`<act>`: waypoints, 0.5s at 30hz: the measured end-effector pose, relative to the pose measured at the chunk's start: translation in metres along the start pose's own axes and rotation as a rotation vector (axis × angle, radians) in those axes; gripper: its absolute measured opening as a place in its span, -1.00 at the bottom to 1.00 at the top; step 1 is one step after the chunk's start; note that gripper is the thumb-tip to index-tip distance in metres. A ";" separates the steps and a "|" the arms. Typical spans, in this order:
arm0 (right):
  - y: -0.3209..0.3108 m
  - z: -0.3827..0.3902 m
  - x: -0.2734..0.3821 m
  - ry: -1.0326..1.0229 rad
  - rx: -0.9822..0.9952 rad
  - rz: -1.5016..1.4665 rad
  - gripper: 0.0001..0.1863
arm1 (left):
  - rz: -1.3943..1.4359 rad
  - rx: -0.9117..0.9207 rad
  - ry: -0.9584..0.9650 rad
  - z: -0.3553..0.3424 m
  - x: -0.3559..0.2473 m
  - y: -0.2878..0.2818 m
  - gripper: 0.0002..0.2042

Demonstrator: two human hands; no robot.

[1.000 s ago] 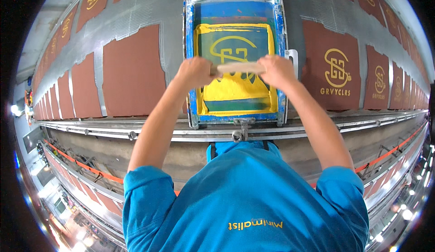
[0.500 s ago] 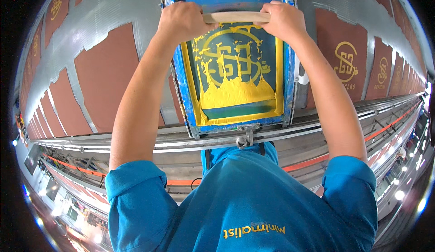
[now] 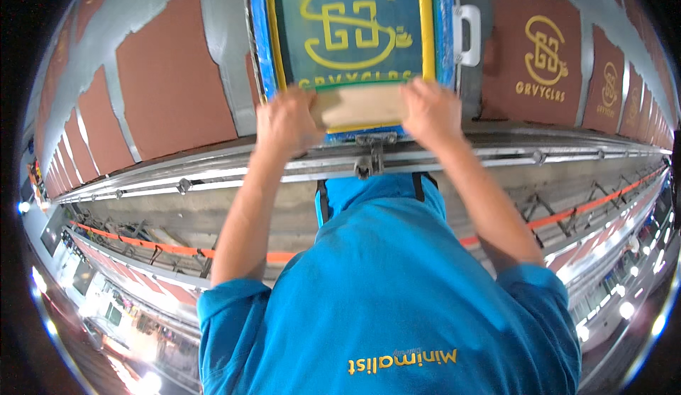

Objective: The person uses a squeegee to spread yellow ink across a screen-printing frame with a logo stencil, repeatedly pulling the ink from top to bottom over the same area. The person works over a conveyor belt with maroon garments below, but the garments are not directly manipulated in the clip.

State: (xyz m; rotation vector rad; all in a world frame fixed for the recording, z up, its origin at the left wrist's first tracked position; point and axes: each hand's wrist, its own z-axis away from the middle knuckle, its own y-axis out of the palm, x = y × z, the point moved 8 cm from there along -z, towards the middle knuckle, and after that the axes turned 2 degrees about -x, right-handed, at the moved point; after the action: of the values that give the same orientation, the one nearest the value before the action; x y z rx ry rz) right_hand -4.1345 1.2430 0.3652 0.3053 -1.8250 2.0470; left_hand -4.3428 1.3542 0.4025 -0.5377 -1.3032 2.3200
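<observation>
A blue-framed printing screen [image 3: 258,33] with a yellow emblem on its dark mesh lies on the long grey table [image 3: 227,33]. Both hands grip a wooden squeegee [image 3: 362,105] at the near edge of the screen. My left hand [image 3: 284,122] holds its left end, my right hand [image 3: 429,111] its right end. The squeegee blade rests on the mesh just above the frame's near rail. A metal clamp [image 3: 372,155] sits on the rail below the frame.
Rust-red fabric pieces [image 3: 170,75] lie in a row along the table; those to the right [image 3: 543,61] carry a yellow printed emblem, those to the left are plain. A white handle [image 3: 468,34] sticks out of the frame's right side. Metal rails [image 3: 213,175] run along the table's near edge.
Both hands have pulled the squeegee from the far end of the screen down to its near edge. The yellow ink layer is wiped off the mesh, leaving the emblem showing.
</observation>
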 end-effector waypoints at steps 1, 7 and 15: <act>0.004 0.020 0.002 0.003 -0.054 -0.005 -0.67 | 0.059 -0.186 0.087 0.020 -0.004 0.006 -0.56; -0.037 0.025 -0.001 -0.153 -0.167 -0.408 -0.33 | 0.055 -0.121 0.056 0.038 -0.012 -0.001 -0.44; 0.000 -0.071 -0.209 0.485 -0.458 -0.885 -0.49 | 0.086 -0.098 0.216 0.025 -0.060 0.026 -0.63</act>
State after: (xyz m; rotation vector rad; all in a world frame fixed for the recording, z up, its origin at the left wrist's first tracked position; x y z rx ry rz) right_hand -3.9393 1.2846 0.2716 0.3567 -1.4163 0.9653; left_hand -4.3097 1.2922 0.3991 -0.8666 -1.3172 2.2012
